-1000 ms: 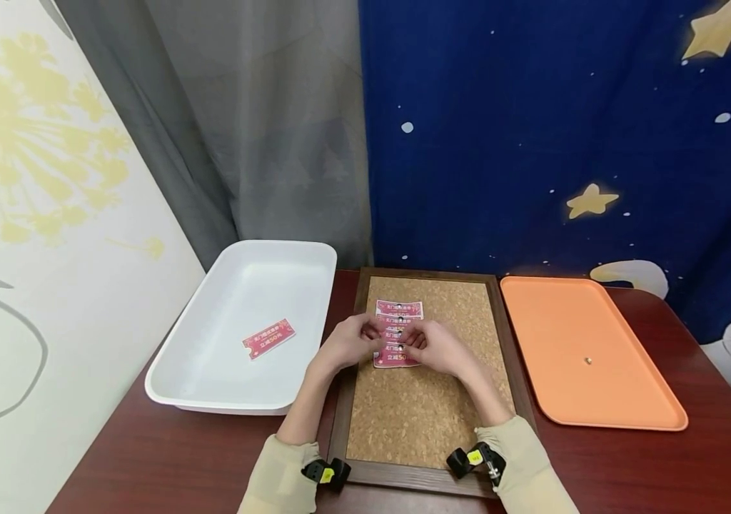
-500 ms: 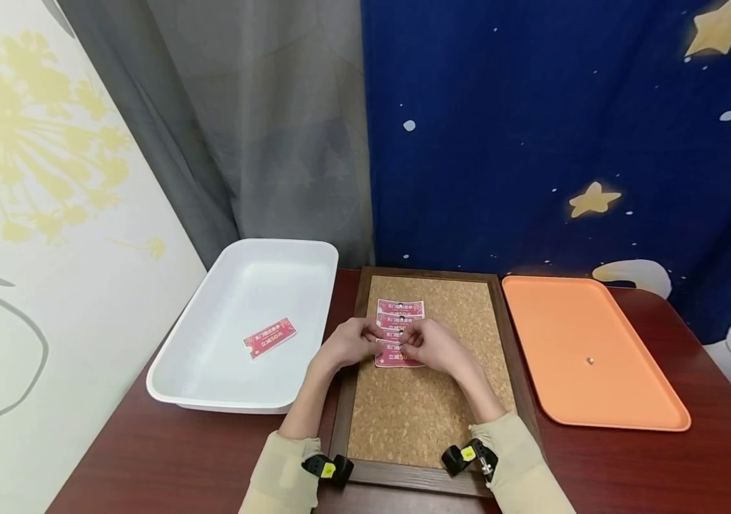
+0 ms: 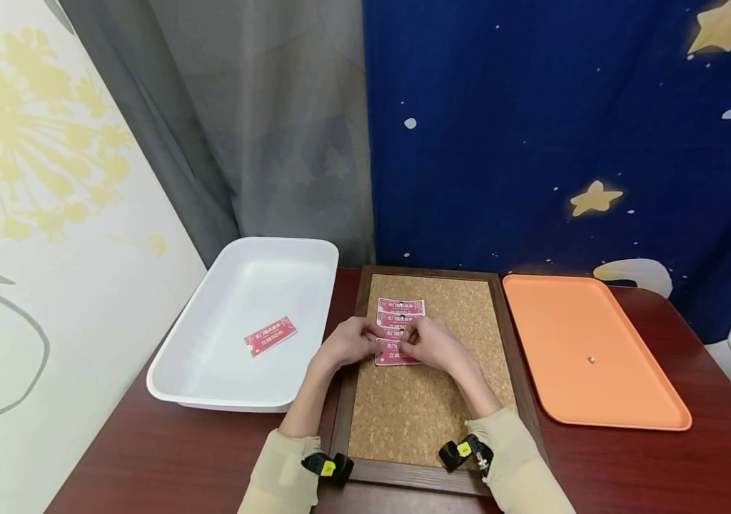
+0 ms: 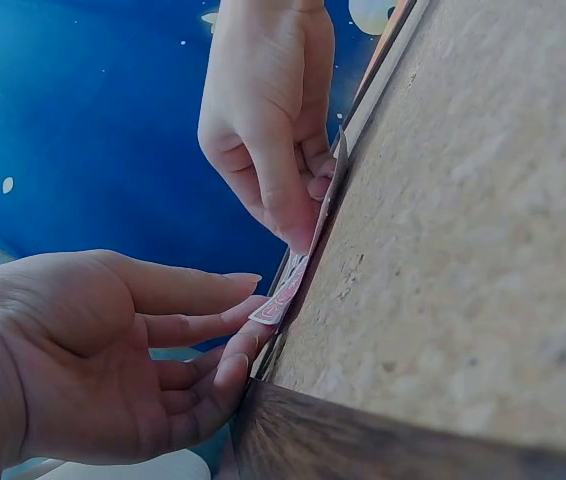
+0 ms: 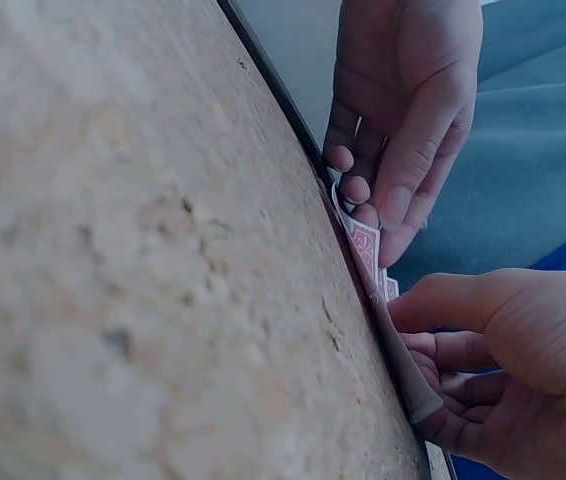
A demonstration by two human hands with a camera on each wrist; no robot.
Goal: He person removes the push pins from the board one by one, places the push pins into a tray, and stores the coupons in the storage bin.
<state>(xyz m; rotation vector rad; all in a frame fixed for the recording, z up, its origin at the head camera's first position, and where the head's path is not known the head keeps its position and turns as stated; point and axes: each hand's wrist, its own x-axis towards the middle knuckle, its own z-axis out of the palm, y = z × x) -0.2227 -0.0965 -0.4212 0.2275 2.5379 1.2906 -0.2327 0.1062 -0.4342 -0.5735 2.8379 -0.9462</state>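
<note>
Landmark: the cork board [image 3: 430, 407], which lies flat on the bench [image 3: 198, 457].

Left of the board: the white tray [image 3: 224, 364] contains one loose coupon [image 3: 270, 337], lying at an angle.

At the left side of the board: the left hand [image 3: 348, 343] has its thumb extended and fingers partly bent, with a gap between them. The fingertips touch the left end of the lowest coupon [image 3: 392, 358]; no closed grip shows.

On the upper half of the board, left of its centreline: four overlapping coupons form a column. The upper three coupons [image 3: 391, 321] carry dark dots, probably pinheads. In the wrist views a coupon edge stands away from the cork.

Over the board, at the column's right side: the right hand [image 3: 436, 345] has bent fingers, with the thumb tip against the lowest coupon. Whether it also holds a pin cannot be told.

Right of the board: the orange tray [image 3: 571, 321] carries one small pin [image 3: 591, 360].

Caution: the lowest coupon may turn out of line if the left fingertips slip. Off-axis thumb pressure could tilt a pin there or tear the paper. Releasing early, with shallow penetration, could let the coupon lift or drop away.
</note>
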